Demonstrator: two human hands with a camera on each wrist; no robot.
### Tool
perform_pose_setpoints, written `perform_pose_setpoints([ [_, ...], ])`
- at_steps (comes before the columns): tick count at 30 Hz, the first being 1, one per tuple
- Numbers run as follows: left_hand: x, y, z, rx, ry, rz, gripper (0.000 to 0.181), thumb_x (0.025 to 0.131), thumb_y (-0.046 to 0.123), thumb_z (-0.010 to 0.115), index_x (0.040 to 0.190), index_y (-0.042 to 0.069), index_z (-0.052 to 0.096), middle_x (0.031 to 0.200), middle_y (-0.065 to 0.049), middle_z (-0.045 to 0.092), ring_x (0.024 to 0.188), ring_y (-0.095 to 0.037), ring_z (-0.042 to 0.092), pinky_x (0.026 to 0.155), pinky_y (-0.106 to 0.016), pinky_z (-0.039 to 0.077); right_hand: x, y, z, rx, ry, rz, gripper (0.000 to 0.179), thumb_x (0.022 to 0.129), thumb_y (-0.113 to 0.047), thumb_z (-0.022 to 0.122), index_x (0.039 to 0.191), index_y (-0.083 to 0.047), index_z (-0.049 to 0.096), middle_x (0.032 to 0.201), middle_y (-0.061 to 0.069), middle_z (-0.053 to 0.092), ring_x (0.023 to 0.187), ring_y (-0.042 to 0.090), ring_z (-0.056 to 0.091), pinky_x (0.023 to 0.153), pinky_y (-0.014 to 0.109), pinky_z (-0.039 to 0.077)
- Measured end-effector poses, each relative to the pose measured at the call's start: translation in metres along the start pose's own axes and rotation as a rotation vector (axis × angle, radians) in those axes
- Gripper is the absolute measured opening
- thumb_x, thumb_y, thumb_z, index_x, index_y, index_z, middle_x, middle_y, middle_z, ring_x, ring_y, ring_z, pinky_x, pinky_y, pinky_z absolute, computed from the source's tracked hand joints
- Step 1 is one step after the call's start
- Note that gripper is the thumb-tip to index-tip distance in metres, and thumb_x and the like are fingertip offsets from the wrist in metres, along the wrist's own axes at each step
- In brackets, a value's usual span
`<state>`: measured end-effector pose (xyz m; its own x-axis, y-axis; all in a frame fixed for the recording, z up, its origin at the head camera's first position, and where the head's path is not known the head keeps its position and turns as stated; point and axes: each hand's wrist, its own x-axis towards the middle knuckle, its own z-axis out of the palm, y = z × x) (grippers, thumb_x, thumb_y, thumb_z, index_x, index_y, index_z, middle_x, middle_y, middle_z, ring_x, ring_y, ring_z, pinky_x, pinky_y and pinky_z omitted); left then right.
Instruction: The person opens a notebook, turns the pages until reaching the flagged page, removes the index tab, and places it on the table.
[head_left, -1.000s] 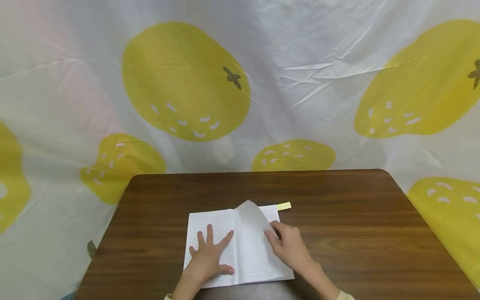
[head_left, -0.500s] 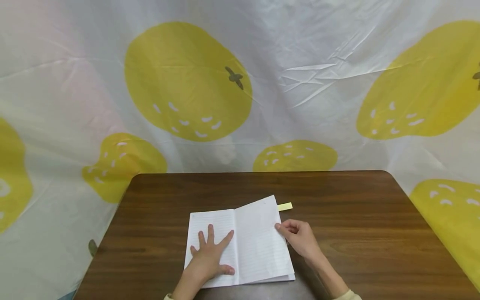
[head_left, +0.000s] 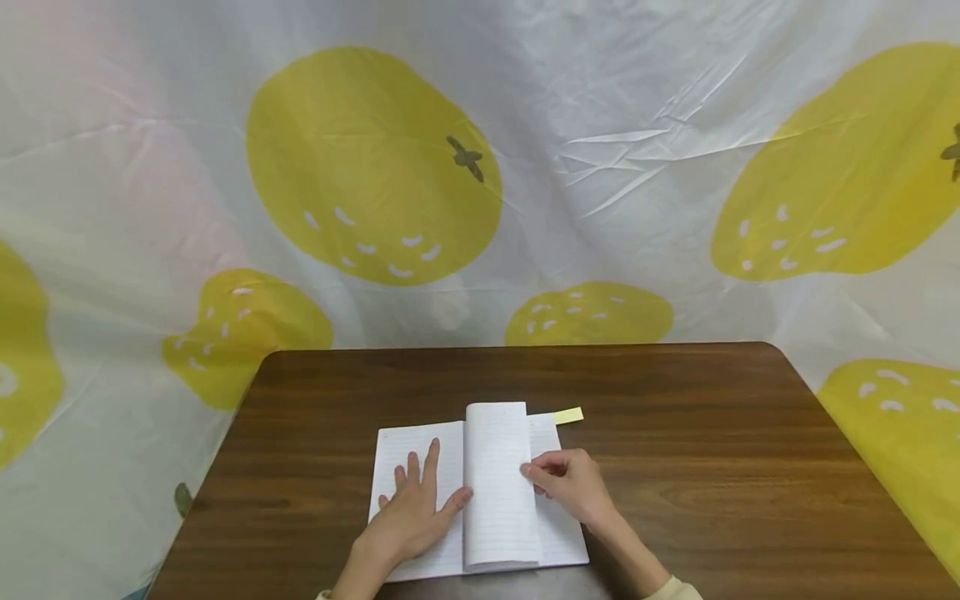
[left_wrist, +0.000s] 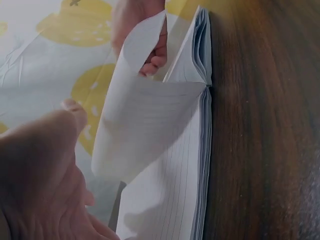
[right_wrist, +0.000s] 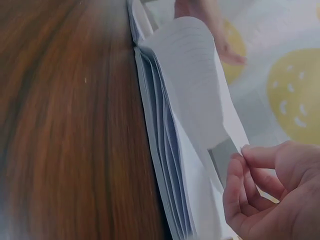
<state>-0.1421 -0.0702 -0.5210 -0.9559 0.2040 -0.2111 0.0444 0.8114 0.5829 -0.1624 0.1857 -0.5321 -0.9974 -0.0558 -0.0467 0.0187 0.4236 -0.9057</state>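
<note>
An open notebook (head_left: 558, 529) with white lined pages lies near the table's front edge. One page (head_left: 498, 483) arches up from the spine, its free edge pinched between the thumb and fingers of my right hand (head_left: 570, 483). In the right wrist view that page (right_wrist: 192, 75) bows well clear of the sheets below it. My left hand (head_left: 412, 508) lies over the left-hand page with fingers spread, its thumb close to the spine. A pale yellow sticky tab (head_left: 569, 416) juts from the notebook's top right corner.
The dark brown wooden table (head_left: 712, 450) has rounded far corners. Behind it hangs a whitish cloth (head_left: 600, 192) printed with large yellow fruit shapes.
My right hand first let a page down on the right side, then took a page edge and drew it leftward into a curl. My left hand has shifted slightly, its fingers closer together.
</note>
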Motion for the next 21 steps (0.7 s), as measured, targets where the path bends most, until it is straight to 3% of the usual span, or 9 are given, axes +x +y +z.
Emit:
perform_pose_setpoints([
  [4, -0.002, 0.002, -0.002, -0.012, -0.002, -0.015, 0.102, 0.091, 0.078, 0.045, 0.164, 0.015, 0.010, 0.160, -0.040, 0.018, 0.146, -0.062, 0.021, 0.103, -0.084, 0.024, 0.001, -0.005, 0.013, 0.050, -0.063, -0.052, 0.016, 0.087, -0.017, 0.080, 0.083, -0.002, 0.075, 0.067, 0.010, 0.072, 0.058, 0.007, 0.063, 0.054, 0.019, 0.050],
  [9, -0.003, 0.004, -0.002, -0.013, -0.003, -0.023, 0.111, 0.086, 0.080, 0.052, 0.164, 0.017, 0.006, 0.161, -0.038, 0.019, 0.147, -0.061, 0.021, 0.105, -0.083, 0.022, 0.001, -0.012, 0.030, 0.158, -0.155, -0.061, 0.019, 0.088, -0.015, 0.079, 0.087, 0.001, 0.069, 0.071, 0.018, 0.073, 0.060, 0.008, 0.066, 0.055, 0.020, 0.052],
  [21, -0.004, 0.003, 0.002, -0.010, 0.030, -0.010, 0.128, 0.073, 0.089, 0.058, 0.165, 0.022, -0.001, 0.162, -0.036, 0.019, 0.147, -0.059, 0.022, 0.103, -0.084, 0.023, 0.008, -0.028, 0.059, 0.255, -0.354, -0.105, 0.020, 0.096, -0.017, 0.069, 0.096, 0.002, 0.074, 0.079, 0.019, 0.074, 0.067, 0.006, 0.069, 0.061, 0.019, 0.055],
])
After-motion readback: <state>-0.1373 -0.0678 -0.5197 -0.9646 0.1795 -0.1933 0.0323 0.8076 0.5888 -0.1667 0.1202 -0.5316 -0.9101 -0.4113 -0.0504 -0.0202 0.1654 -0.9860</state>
